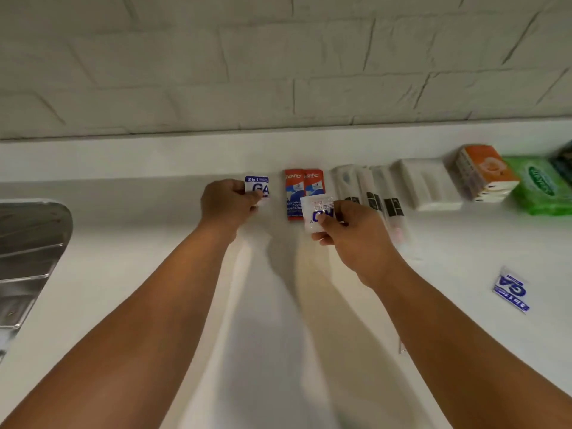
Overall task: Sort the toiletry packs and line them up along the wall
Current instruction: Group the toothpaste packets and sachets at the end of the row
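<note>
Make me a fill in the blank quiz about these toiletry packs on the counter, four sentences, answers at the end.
1. The left hand pinches a blue-and-white sachet to the ___ of the red toothpaste packs.
2. ___ red toothpaste packs lie side by side.
3. The right hand holds a white sachet; a loose blue sachet lies alone on the counter to that hand's ___.
4. The wipes pack beside the orange tissue pack is ___.

Missing words: left; two; right; green.
</note>
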The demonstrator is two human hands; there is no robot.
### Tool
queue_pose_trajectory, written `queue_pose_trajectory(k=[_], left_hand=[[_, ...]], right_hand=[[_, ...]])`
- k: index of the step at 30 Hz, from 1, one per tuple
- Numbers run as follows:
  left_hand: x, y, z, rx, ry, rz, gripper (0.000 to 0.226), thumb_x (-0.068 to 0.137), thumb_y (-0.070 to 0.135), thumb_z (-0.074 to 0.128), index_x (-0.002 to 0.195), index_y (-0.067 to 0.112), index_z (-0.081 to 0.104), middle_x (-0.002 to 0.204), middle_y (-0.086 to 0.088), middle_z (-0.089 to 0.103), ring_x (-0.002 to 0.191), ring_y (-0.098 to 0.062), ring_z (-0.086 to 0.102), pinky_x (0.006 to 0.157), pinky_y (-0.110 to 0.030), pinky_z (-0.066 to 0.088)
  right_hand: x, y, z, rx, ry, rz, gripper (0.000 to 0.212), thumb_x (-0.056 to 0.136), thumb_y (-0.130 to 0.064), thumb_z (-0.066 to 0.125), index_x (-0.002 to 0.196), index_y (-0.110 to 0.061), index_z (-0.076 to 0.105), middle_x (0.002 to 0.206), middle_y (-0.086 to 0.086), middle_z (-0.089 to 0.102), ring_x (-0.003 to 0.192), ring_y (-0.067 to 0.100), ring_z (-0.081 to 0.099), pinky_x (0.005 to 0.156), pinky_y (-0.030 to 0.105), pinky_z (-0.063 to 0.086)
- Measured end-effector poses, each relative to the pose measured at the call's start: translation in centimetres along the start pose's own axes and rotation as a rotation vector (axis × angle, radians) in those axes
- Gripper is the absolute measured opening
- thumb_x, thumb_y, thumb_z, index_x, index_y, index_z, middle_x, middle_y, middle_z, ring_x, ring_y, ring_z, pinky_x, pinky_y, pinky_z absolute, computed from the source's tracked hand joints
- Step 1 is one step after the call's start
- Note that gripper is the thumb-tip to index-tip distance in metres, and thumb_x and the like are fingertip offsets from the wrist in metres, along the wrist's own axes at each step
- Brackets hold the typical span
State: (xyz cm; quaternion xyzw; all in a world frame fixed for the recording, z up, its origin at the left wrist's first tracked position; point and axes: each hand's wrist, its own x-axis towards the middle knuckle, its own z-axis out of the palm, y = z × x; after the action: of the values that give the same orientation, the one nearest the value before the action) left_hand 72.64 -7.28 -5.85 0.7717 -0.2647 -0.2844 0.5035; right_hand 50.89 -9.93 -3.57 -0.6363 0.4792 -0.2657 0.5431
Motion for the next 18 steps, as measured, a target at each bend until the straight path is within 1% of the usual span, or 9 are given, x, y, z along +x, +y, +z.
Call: queue_pose_trajectory(k=[2, 4, 6, 8, 12, 15, 18], left_hand=[[1.9, -0.4, 0.7, 0.041, 0.021, -0.002, 0.012, 0.077, 0.012, 0.084, 0.079, 0.015, 0.072, 0.085, -0.012, 0.075, 0.07, -0.021, 0.071, 0.074, -0.037, 0.063], [3.5, -0.8, 1.3, 0.115, 0.041, 0.007, 0.012, 0.072, 0.018, 0.087, 0.074, 0.018, 0.075, 0.075, -0.009, 0.076, 0.067, -0.022, 0.073, 0.074, -0.041, 0.063], [4.5, -1.1, 2.0, 0.198, 0.045, 0.025, 0.012, 0.071, 0.025, 0.087, 0.075, 0.017, 0.078, 0.071, -0.008, 0.075, 0.069, -0.025, 0.074, 0.076, -0.042, 0.062], [5.0, -1.0, 2.7, 0.308, 0.064, 0.059, 0.02, 0.074, 0.03, 0.085, 0.085, 0.015, 0.079, 0.077, -0.009, 0.076, 0.073, -0.025, 0.074, 0.076, -0.041, 0.061], [5.6, -1.0, 3.5, 0.401, 0.125, 0.128, 0.035, 0.076, 0.037, 0.084, 0.099, 0.01, 0.079, 0.09, -0.009, 0.077, 0.079, -0.022, 0.072, 0.074, -0.037, 0.061], [5.9, -1.3, 3.7, 0.45, 0.147, 0.141, 0.038, 0.077, 0.04, 0.082, 0.1, 0.01, 0.078, 0.093, -0.008, 0.077, 0.083, -0.021, 0.071, 0.07, -0.029, 0.056], [6.2, -1.3, 3.9, 0.477, 0.18, 0.134, 0.04, 0.076, 0.043, 0.082, 0.099, 0.01, 0.076, 0.095, -0.006, 0.076, 0.085, -0.021, 0.069, 0.065, -0.026, 0.046]], right_hand=[[0.7, 0.2, 0.4, 0.027, -0.016, -0.005, 0.012, 0.097, -0.015, 0.058, 0.093, -0.025, 0.064, 0.092, -0.004, 0.073, 0.069, 0.011, 0.074, 0.072, 0.029, 0.061], [1.2, 0.3, 0.6, 0.045, -0.023, 0.002, 0.012, 0.097, -0.014, 0.058, 0.093, -0.023, 0.065, 0.093, -0.004, 0.072, 0.071, 0.013, 0.074, 0.072, 0.03, 0.061], [1.6, 0.5, 0.6, 0.058, -0.024, 0.018, 0.011, 0.097, -0.014, 0.058, 0.095, -0.022, 0.065, 0.093, -0.002, 0.072, 0.072, 0.014, 0.074, 0.073, 0.031, 0.061], [1.9, 0.7, 0.4, 0.057, -0.037, 0.036, 0.009, 0.097, -0.016, 0.059, 0.099, -0.021, 0.065, 0.095, 0.0, 0.073, 0.073, 0.015, 0.074, 0.075, 0.033, 0.061], [2.5, 1.0, 0.1, 0.054, -0.046, 0.058, 0.007, 0.096, -0.017, 0.061, 0.101, -0.017, 0.066, 0.096, 0.004, 0.073, 0.074, 0.016, 0.075, 0.075, 0.033, 0.061], [2.9, 0.8, 0.2, 0.074, -0.059, 0.065, 0.009, 0.096, -0.015, 0.06, 0.097, -0.021, 0.066, 0.097, 0.003, 0.073, 0.073, 0.016, 0.075, 0.075, 0.033, 0.061], [3.5, 0.5, 0.5, 0.093, -0.076, 0.071, 0.013, 0.097, -0.012, 0.056, 0.101, -0.017, 0.068, 0.1, 0.003, 0.073, 0.074, 0.017, 0.075, 0.077, 0.033, 0.061]])
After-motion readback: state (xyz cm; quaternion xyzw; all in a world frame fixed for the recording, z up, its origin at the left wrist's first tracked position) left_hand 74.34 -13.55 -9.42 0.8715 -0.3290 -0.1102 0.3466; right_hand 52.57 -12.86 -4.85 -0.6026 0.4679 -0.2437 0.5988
